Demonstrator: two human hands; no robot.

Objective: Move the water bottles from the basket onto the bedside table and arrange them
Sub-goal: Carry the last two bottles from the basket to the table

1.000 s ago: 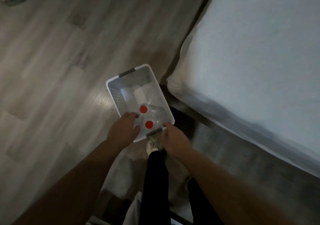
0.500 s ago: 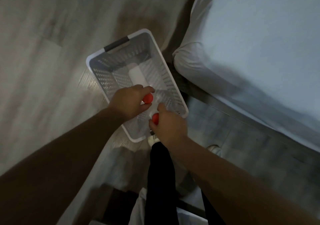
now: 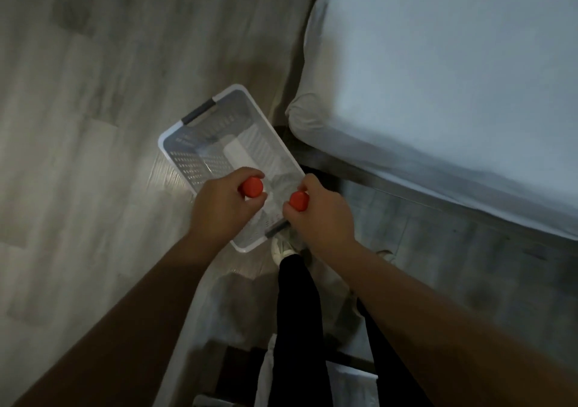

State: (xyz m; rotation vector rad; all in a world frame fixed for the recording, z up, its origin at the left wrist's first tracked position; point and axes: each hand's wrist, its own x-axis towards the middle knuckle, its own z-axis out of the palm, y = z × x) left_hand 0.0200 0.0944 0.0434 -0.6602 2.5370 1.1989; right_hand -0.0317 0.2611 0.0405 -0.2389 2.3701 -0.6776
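A white perforated basket (image 3: 187, 156) with dark grey handles sits on the wood floor beside the bed. My left hand (image 3: 219, 209) grips one clear water bottle just under its red cap (image 3: 251, 186), over the basket's near end. My right hand (image 3: 322, 215) grips a second bottle under its red cap (image 3: 298, 201), at the basket's near right corner. The hands hide most of both bottle bodies. A third bottle (image 3: 237, 153) with a white label lies on its side in the basket. The bedside table is not in view.
A bed (image 3: 453, 93) with pale sheets fills the right side, its corner close to the basket. My legs in black trousers and a white shoe (image 3: 281, 248) stand just below the basket. Bare wood floor (image 3: 93, 125) spreads to the left.
Both hands went from the basket's near edge to closing around the two red-capped bottles and have lifted them higher. The camera view shifted, so the basket looks closer.
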